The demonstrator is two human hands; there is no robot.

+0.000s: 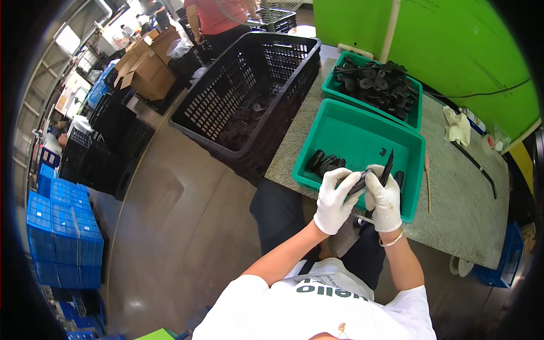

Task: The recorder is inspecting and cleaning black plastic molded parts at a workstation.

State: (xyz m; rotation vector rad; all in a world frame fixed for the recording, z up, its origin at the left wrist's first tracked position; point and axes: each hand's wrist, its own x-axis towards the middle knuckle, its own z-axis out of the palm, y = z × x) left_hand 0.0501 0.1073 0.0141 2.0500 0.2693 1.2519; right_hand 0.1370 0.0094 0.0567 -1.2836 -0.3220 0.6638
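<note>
White gloves cover both hands, which meet over the near side of a green tray (357, 127). My left hand (333, 203) is closed around a short black tubular part (358, 185). Its end sits against the fingers of my right hand (384, 199), which grips a slim black pointed tool (389, 163) with the tip upward. Whether the tool touches the part is hidden by the fingers. Several similar black parts (326, 162) lie in the tray left of my hands, and another black piece (399, 179) is at its right. A small black scrap (382, 152) rests on the tray floor.
Behind stands a second green tray (419, 116) heaped with black parts (377, 82). A large black crate (195, 136) is left of the grey table (453, 226). A cloth (457, 124) and black strip (475, 164) lie right. Blue crates (65, 238) are far left; a person (218, 17) stands behind.
</note>
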